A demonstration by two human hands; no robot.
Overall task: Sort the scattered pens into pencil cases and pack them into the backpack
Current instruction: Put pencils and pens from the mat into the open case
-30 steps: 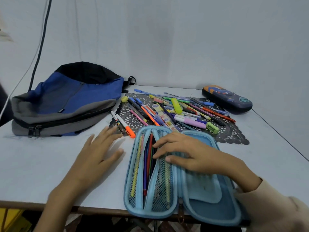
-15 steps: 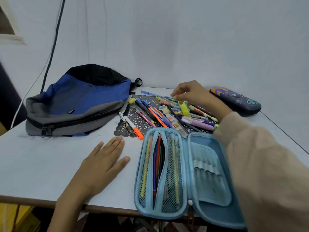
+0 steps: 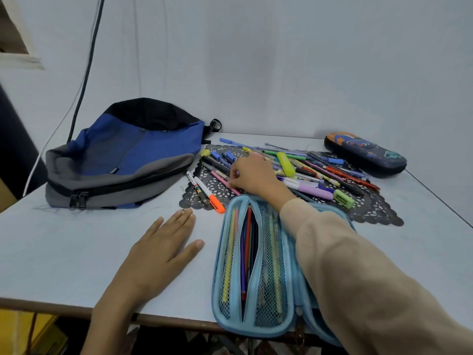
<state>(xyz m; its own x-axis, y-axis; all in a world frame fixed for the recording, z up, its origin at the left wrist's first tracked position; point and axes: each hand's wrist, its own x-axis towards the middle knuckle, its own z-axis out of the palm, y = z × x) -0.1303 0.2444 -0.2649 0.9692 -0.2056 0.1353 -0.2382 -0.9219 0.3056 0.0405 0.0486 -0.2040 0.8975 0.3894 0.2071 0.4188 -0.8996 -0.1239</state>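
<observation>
Pink pen (image 3: 220, 177) pinched by R hand (image 3: 253, 175), fingers (image 3: 234, 181) curled; L hand (image 3: 160, 252) flat, fingers straight, on table (image 3: 64, 252).

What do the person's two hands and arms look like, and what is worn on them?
The left hand and its forearm are bare: no sleeve, glove, ring or watch shows. The right hand is also bare, with no ring visible, but that arm wears a long, loose beige sleeve that reaches the wrist.
</observation>
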